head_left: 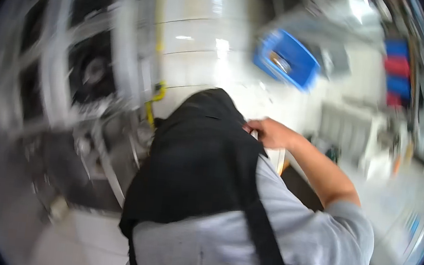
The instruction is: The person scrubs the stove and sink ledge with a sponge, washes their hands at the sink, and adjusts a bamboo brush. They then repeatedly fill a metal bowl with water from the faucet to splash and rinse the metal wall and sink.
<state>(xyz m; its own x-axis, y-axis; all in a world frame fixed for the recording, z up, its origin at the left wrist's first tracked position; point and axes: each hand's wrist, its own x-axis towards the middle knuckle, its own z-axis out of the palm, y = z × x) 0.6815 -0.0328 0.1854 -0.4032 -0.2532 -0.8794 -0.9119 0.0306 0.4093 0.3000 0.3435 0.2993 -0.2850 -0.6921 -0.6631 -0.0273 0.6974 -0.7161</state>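
My right hand is at the right edge of the black apron that I wear over a grey shirt. Its fingers are curled together near the apron's side, and what they hold, if anything, is hidden. Something pale shows just below the fingers, too blurred to name. My left hand does not show; the apron and shirt fill the middle of the view. Beyond my right hand stands an open blue bin with a few small brown and whitish items inside.
Dark metal equipment in a grey frame lines the left, with a yellow pipe beside it. White tiles lie ahead. At right are a white slatted object and stacked blue and red items. Much is smeared by motion.
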